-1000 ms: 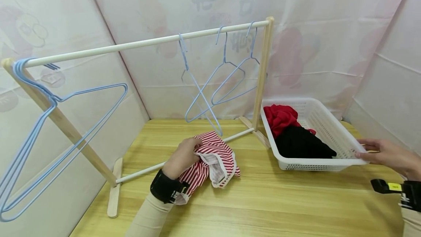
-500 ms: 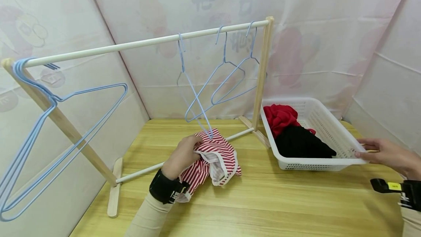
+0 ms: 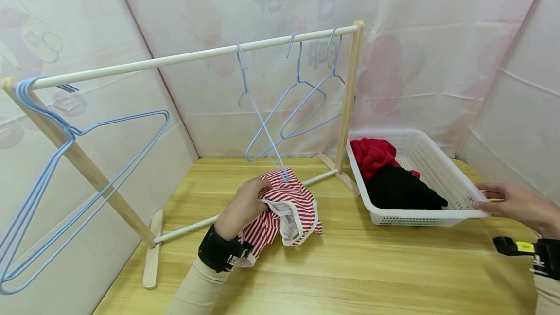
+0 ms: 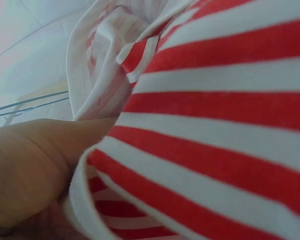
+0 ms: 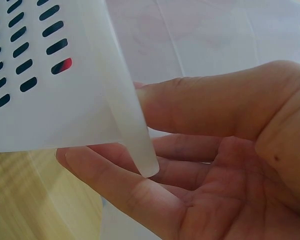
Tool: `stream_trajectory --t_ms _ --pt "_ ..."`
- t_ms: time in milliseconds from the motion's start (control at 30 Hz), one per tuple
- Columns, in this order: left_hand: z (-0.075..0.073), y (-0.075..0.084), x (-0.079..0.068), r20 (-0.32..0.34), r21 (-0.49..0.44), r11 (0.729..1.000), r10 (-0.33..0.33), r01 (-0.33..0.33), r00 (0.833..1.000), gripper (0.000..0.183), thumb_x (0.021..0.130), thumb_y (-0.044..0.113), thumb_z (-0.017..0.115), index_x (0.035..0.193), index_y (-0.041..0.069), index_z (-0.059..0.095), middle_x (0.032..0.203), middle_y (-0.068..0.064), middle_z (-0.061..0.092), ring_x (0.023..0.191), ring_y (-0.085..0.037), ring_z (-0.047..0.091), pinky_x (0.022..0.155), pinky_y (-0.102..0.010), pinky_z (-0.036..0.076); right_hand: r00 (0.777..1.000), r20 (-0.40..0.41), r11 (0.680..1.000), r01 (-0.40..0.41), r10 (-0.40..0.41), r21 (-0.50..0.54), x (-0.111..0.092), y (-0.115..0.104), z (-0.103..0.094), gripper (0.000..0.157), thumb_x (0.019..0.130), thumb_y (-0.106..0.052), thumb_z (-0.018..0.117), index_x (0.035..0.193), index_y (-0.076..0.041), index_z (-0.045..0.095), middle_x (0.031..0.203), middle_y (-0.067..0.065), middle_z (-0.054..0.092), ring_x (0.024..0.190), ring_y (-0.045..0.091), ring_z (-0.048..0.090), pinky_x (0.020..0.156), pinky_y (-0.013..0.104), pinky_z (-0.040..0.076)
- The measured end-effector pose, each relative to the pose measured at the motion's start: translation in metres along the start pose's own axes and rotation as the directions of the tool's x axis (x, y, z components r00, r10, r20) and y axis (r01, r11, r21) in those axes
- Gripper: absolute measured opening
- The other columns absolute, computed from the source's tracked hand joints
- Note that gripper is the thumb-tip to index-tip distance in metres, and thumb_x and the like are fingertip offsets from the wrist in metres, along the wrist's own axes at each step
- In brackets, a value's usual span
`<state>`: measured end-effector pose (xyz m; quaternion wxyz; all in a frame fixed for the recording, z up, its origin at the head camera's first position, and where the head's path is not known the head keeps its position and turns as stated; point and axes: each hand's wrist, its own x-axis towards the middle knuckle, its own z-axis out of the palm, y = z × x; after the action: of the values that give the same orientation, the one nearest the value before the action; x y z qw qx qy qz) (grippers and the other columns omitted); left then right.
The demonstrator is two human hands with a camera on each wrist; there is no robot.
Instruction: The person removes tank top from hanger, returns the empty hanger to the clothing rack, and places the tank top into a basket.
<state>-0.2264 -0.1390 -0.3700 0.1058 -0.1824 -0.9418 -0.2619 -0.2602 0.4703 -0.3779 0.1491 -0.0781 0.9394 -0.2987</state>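
Observation:
My left hand grips a red-and-white striped garment with white trim, low beside the drying rack. In the left wrist view the thumb presses the striped cloth, and the other fingers are largely hidden. A blue wire hanger dangles from the rack's bar, its lower corner overlapping the garment in the head view. Over at the right, my right hand holds the corner of a white plastic basket. The right wrist view has the thumb against the basket's rim and the fingers underneath.
A wooden rack with a white top bar spans the table. Several blue hangers bunch at its left end, with two more hangers near the right post. Red cloth and black cloth lie inside the basket.
The hanger above the striped garment has swung left and then partly back right. The garment has shifted slightly upward in my left hand. My right hand and the basket have stayed in place.

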Motion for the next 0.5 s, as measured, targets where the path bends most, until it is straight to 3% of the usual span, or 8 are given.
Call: stream_trajectory --t_ms 133,367,500 --pt "0.001 0.002 0.001 -0.012 -0.015 1.0 0.018 -0.018 1.0 0.041 0.07 -0.018 0.067 0.105 0.002 0.074 0.103 -0.011 0.074 0.093 -0.023 0.065 0.079 -0.038 0.052 1.0 -0.002 1.0 0.005 -0.005 0.004 0.0 0.002 0.0 0.08 0.106 -0.021 0.058 0.146 0.03 0.013 0.136 0.051 0.044 0.105 0.035 0.067 0.082 0.05 0.059" --pt "0.002 0.008 0.002 -0.025 -0.032 0.999 0.041 -0.042 0.999 0.043 0.07 -0.02 0.064 0.105 0.003 0.074 0.103 -0.009 0.073 0.09 -0.02 0.063 0.077 -0.034 0.05 1.0 -0.007 1.0 -0.013 0.013 -0.005 0.001 0.002 0.0 0.081 0.106 -0.024 0.059 0.148 0.028 0.014 0.134 0.047 0.048 0.101 0.023 0.066 0.081 0.042 0.058" --pt "0.001 0.012 0.002 -0.029 -0.043 0.998 0.049 -0.05 0.998 0.045 0.071 -0.021 0.065 0.107 0.003 0.074 0.106 -0.009 0.074 0.096 -0.021 0.065 0.08 -0.035 0.051 1.0 -0.015 1.0 -0.006 0.006 -0.006 0.001 0.003 0.002 0.081 0.105 -0.024 0.059 0.148 0.029 0.015 0.134 0.049 0.047 0.1 0.023 0.067 0.079 0.041 0.058"
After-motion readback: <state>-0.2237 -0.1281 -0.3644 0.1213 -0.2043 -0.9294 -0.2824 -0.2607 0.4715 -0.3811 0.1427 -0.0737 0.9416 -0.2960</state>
